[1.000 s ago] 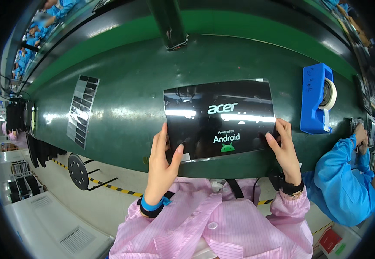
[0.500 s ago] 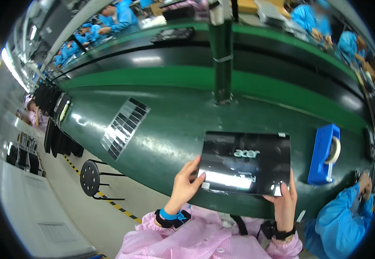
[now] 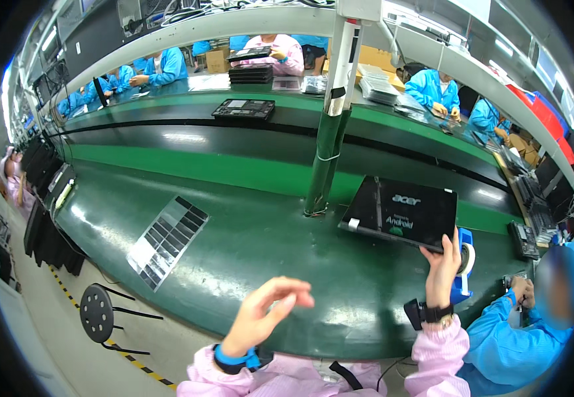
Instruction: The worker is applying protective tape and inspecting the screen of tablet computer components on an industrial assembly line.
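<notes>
Over the bench [image 3: 234, 251], the left hand [image 3: 264, 314] has released the tablet [image 3: 426, 218].

The tablet [image 3: 422, 206] is black, its screen showing white lettering above a green figure. Both sleeves [image 3: 440, 344] are pink; the left wristband [image 3: 237, 360] is blue and black, the right one [image 3: 436, 314] black. Dark green covers the counter [image 3: 267, 258], where a sheet [image 3: 168, 241] carries a grid of grey and black rectangles. The dispenser [image 3: 461, 291] is blue, the neighbour's coat [image 3: 512, 351] brighter blue, the stool [image 3: 96, 312] black, the floor tape [image 3: 143, 368] striped yellow and black.
</notes>
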{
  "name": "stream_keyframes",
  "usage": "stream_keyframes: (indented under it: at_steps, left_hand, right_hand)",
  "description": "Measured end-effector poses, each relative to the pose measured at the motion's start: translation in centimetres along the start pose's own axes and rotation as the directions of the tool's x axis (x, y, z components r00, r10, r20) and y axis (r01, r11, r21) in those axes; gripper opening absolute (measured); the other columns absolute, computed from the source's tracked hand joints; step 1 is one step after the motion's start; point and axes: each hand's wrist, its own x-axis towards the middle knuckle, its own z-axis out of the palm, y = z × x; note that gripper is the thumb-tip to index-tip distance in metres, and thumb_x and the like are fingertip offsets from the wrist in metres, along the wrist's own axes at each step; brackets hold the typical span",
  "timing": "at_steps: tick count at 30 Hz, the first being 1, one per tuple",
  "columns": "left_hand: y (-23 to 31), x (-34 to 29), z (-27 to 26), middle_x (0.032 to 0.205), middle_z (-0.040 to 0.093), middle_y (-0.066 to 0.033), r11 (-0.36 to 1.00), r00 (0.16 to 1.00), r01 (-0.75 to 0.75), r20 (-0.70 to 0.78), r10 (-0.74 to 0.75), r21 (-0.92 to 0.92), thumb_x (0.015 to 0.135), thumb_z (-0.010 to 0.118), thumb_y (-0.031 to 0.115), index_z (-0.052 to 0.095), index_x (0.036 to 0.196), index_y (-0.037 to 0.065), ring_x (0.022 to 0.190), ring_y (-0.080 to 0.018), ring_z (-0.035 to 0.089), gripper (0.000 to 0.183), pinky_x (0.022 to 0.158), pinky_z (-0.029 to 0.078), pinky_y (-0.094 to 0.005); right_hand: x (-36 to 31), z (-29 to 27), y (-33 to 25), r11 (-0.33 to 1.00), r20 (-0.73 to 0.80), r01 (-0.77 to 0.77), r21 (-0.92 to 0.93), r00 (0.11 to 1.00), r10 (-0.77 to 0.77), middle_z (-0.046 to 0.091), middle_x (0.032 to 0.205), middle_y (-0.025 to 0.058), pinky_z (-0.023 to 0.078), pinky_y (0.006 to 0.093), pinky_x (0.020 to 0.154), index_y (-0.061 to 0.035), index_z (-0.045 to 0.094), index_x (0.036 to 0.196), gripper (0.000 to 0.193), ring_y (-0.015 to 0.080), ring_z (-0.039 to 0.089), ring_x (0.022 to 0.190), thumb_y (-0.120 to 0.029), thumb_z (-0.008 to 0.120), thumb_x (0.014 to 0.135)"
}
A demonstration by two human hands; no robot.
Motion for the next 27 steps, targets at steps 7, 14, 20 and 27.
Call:
stream_keyframes:
  at_steps: [7, 14, 20, 27]
  left_hand:
    - [11.7, 1.3, 0.8, 0.072, 0.061, -0.0018, 0.671, 0.626, -0.696, 0.243, 0.741, -0.257, 0.079, 0.063, 0.016, 0.057, 0.069, 0.008, 0.066, -0.0151, 0.055, 0.013, 0.063, 0.039, -0.029]
    - [14.5, 1.5, 1.7, 0.073, 0.062, 0.002, 0.647, 0.632, -0.756, 0.146, 0.761, -0.096, 0.08, 0.06, 0.015, 0.055, 0.062, 0.012, 0.069, -0.0116, 0.057, 0.018, 0.071, 0.034, -0.0286]
    - [15.5, 2.7, 2.2, 0.072, 0.063, -0.0001, 0.694, 0.691, -0.716, 0.225, 0.687, 0.078, 0.084, 0.057, 0.018, 0.058, 0.06, 0.008, 0.068, -0.0107, 0.057, 0.026, 0.07, 0.036, -0.0261]
    - [13.9, 2.4, 3.8, 0.071, 0.062, -0.0006, 0.644, 0.647, -0.762, 0.094, 0.756, 0.062, 0.085, 0.057, 0.019, 0.059, 0.063, 0.006, 0.066, -0.0093, 0.057, 0.026, 0.068, 0.037, -0.0231]
  right_hand:
    - [10.4, 1.2, 5.8, 0.989, 0.002, -0.007, 0.147, 1.0, 0.006, 0.048, 0.112, 0.0134, 0.051, 0.0441, 0.076, -0.0068, 0.026, 0.136, 0.056, 0.0229, 0.058, 0.083, -0.012, 0.052, 0.086]
    - [14.5, 3.7, 14.3, 0.834, 0.187, -0.339, 0.437, 0.94, 0.284, 0.054, 0.105, 0.0089, 0.047, 0.0451, 0.086, -0.0061, 0.049, 0.101, 0.016, 0.0241, 0.053, 0.098, -0.008, 0.051, 0.085]
    - [14.4, 6.5, 16.4, 0.822, 0.283, -0.449, 0.35, 0.887, 0.365, 0.051, 0.109, 0.0075, 0.047, 0.042, 0.086, -0.0074, 0.049, 0.108, 0.023, 0.0247, 0.052, 0.099, -0.009, 0.052, 0.085]
    - [14.7, 8.1, 17.1, 0.755, 0.426, -0.586, 0.295, 0.788, 0.445, 0.047, 0.119, 0.0112, 0.043, 0.0434, 0.09, -0.0114, 0.043, 0.121, 0.034, 0.0296, 0.048, 0.107, -0.011, 0.049, 0.087]
